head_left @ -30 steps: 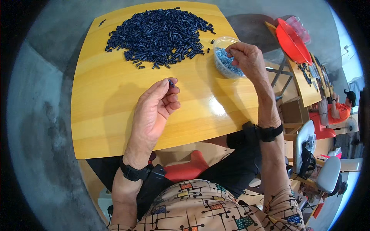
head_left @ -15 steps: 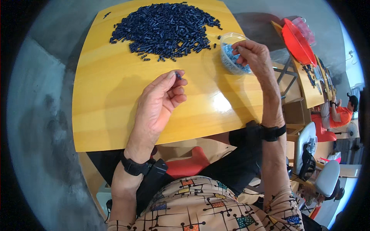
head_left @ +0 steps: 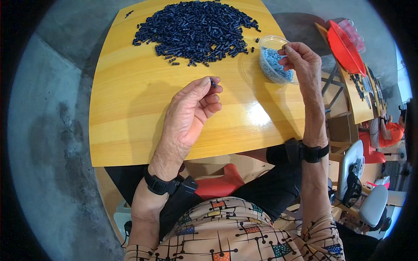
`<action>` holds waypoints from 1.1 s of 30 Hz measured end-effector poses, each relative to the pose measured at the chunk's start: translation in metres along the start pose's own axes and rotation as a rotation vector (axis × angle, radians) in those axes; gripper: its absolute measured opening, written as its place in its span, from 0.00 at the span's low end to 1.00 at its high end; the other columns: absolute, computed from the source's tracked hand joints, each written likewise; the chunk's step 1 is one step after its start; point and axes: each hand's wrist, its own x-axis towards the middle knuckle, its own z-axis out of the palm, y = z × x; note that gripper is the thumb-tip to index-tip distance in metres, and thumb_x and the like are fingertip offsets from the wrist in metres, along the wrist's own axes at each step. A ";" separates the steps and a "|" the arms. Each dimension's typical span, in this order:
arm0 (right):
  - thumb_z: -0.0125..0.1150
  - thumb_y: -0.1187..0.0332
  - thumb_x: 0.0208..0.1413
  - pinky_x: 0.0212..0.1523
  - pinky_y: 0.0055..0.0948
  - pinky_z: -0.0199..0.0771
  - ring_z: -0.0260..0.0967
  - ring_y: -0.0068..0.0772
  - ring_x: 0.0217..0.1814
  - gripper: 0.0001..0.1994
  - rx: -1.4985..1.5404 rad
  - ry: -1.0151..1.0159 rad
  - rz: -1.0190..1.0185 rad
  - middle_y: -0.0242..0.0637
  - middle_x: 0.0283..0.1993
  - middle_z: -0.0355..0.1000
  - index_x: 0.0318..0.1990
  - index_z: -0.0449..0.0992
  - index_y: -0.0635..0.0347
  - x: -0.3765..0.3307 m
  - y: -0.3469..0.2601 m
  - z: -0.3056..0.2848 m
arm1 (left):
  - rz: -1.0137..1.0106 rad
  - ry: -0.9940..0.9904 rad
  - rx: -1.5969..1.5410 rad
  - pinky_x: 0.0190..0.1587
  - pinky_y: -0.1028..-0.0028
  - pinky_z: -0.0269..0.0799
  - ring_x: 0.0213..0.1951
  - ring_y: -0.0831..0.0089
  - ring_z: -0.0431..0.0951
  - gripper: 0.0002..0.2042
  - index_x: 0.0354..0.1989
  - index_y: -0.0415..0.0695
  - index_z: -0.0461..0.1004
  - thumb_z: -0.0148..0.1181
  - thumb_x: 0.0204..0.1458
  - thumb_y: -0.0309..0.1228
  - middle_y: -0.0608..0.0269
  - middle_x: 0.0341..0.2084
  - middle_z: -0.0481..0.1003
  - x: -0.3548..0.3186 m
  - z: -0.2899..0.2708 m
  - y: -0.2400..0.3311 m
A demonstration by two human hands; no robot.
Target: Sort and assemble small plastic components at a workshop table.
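Note:
My left hand [head_left: 191, 114] hovers over the middle of a yellow wooden table [head_left: 130, 113], pinching a small dark blue tube piece [head_left: 213, 82] between thumb and fingertips. A big heap of the same dark blue pieces [head_left: 196, 28] lies at the table's far side. My right hand [head_left: 300, 58] is raised at the rim of a clear plastic bowl [head_left: 267, 45] holding small light blue bits [head_left: 276, 63]; its fingertips are pinched together, and whether a bit is between them is too small to tell.
A second table at the right carries a red bowl [head_left: 346, 48] and scattered dark parts [head_left: 359, 85]. Another person in orange [head_left: 387, 130] sits at the far right. A red stool [head_left: 217, 185] shows under my table. Grey concrete floor [head_left: 48, 130] lies on the left.
My right hand lifted out of the clear bowl and now sits at its rim, fingertips pinched. My left hand keeps its hold on the dark piece and sits slightly higher.

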 end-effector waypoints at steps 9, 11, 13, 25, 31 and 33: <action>0.56 0.72 0.50 0.25 0.17 0.69 0.70 0.18 0.25 0.06 -0.105 0.003 -0.010 0.33 0.27 0.74 0.34 0.75 0.65 -0.003 0.002 0.002 | 0.077 0.004 0.175 0.31 0.82 0.69 0.27 0.81 0.72 0.09 0.36 0.38 0.74 0.55 0.53 0.31 0.65 0.28 0.73 -0.007 0.005 0.002; 0.58 0.72 0.49 0.26 0.18 0.69 0.70 0.18 0.25 0.06 -0.140 0.032 -0.040 0.34 0.27 0.74 0.33 0.75 0.64 -0.007 0.000 0.006 | 0.118 0.012 0.340 0.29 0.82 0.68 0.25 0.82 0.71 0.09 0.33 0.37 0.75 0.57 0.51 0.31 0.66 0.25 0.73 -0.011 0.010 0.007; 0.58 0.73 0.48 0.27 0.18 0.69 0.70 0.19 0.25 0.04 -0.203 0.148 -0.213 0.35 0.25 0.73 0.31 0.74 0.64 -0.014 -0.003 0.010 | 0.163 0.021 0.546 0.28 0.82 0.67 0.23 0.83 0.70 0.08 0.31 0.36 0.75 0.57 0.50 0.30 0.66 0.23 0.73 -0.017 0.012 0.015; 0.57 0.76 0.48 0.29 0.23 0.70 0.72 0.25 0.26 0.06 -0.335 0.196 -0.296 0.40 0.26 0.74 0.35 0.75 0.61 -0.020 0.005 0.009 | 0.342 0.161 1.307 0.19 0.82 0.64 0.16 0.83 0.69 0.08 0.26 0.37 0.76 0.58 0.46 0.30 0.67 0.12 0.71 0.036 0.003 0.064; 0.57 0.75 0.48 0.31 0.23 0.71 0.73 0.27 0.29 0.08 -0.374 0.207 -0.268 0.42 0.28 0.74 0.37 0.75 0.60 -0.020 0.008 0.008 | 0.329 0.158 1.354 0.22 0.83 0.65 0.19 0.84 0.70 0.07 0.27 0.37 0.76 0.58 0.47 0.30 0.68 0.16 0.72 0.077 0.017 0.045; 0.58 0.75 0.48 0.31 0.23 0.71 0.73 0.26 0.29 0.08 -0.371 0.227 -0.266 0.40 0.28 0.74 0.38 0.75 0.60 -0.021 0.007 0.010 | 0.510 0.159 1.524 0.23 0.84 0.66 0.20 0.84 0.72 0.07 0.27 0.39 0.77 0.59 0.46 0.30 0.67 0.15 0.73 0.093 0.018 0.040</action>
